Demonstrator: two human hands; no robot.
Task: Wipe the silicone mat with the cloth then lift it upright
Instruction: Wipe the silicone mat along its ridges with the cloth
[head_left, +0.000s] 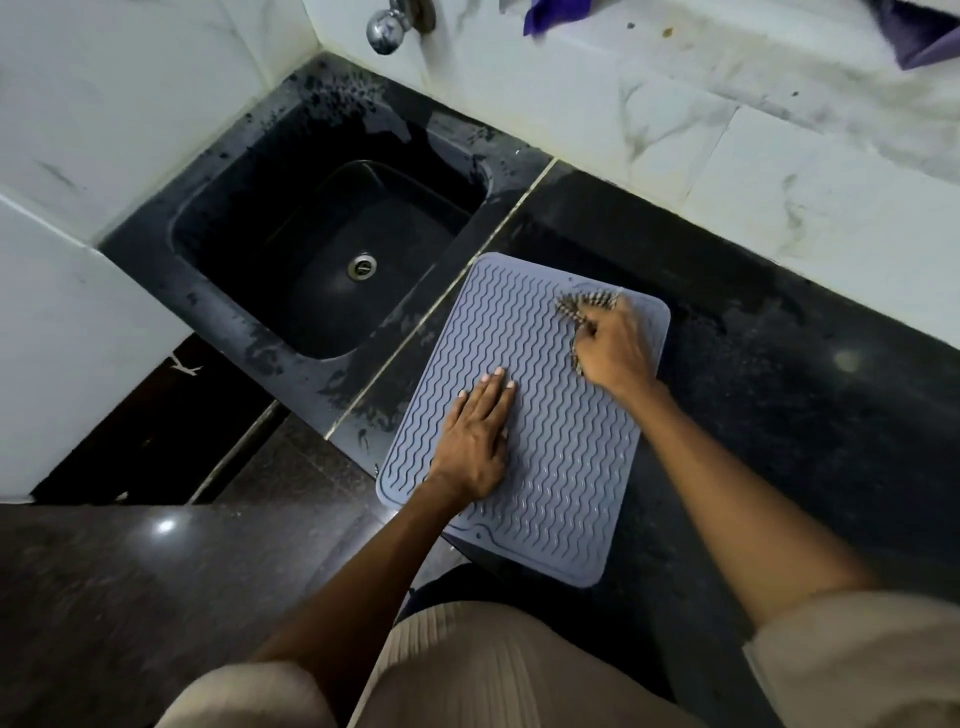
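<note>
A grey-blue silicone mat (566, 467) with wavy ridges lies flat on the black counter, its near edge hanging over the counter's front. My left hand (475, 436) presses flat on the mat's left-middle part, fingers together. My right hand (613, 345) is closed on a small striped cloth (584, 302) near the mat's far right corner, pressing it against the ridges. Most of the cloth is hidden under my fingers.
A black sink (291, 218) with a steel drain (362, 266) sits left of the mat. A chrome tap (387, 26) juts from the marble wall above it. Purple fabric (919, 36) lies on the ledge at the top right. Dark counter (779, 389) stretches to the right.
</note>
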